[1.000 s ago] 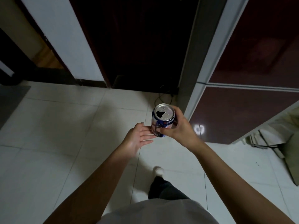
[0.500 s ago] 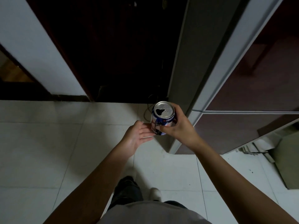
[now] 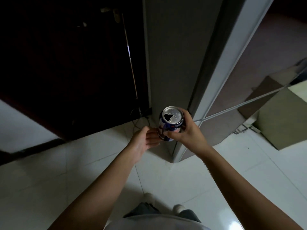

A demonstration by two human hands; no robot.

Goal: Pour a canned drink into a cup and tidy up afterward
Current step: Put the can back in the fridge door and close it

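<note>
Opened blue-and-white aluminium drink can (image 3: 170, 124) held upright over the white tiled floor (image 3: 49, 171).
Right hand (image 3: 186, 131) has its fingers (image 3: 171, 134) and thumb curled round the can's side, mouth hole facing up. Left hand (image 3: 143, 141) is beside it, palm up, straight relaxed fingers (image 3: 152, 139) touching the can's lower wall, grasping nothing.
</note>
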